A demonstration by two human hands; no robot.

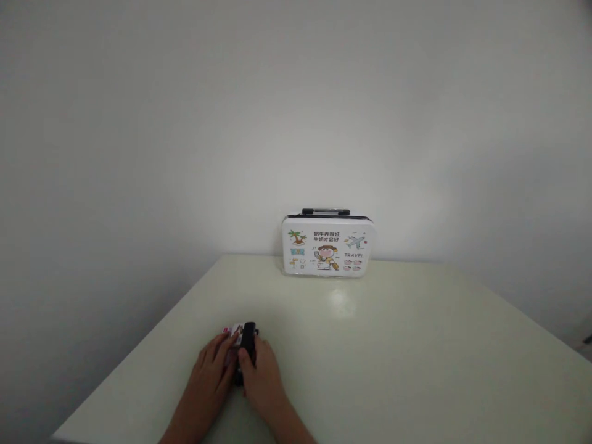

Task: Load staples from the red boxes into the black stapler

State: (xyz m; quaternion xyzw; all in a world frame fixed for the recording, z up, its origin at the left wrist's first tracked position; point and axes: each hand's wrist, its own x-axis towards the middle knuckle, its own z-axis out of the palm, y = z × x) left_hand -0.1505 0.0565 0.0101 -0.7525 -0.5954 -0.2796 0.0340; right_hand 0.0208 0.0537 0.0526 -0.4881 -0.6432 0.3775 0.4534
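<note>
Near the front left of the table, my right hand (263, 373) grips a black stapler (248, 337), its thumb and fingers closed around the sides. The stapler lies lengthwise, pointing away from me. Close beside it, my left hand (213, 367) rests over a small white printed packet (235, 333) with a pink mark, fingers bent over it and holding it against the stapler's left side. Much of the packet is hidden under the left fingers, and I cannot tell whether its edge lies inside the stapler.
A pale table (393, 345) stretches out in front of me to a grey-white wall (296, 111). At the back, a white case (327, 246) with cartoon prints and a black handle stands upright near the wall. A small dark object (587, 340) shows at the far right edge.
</note>
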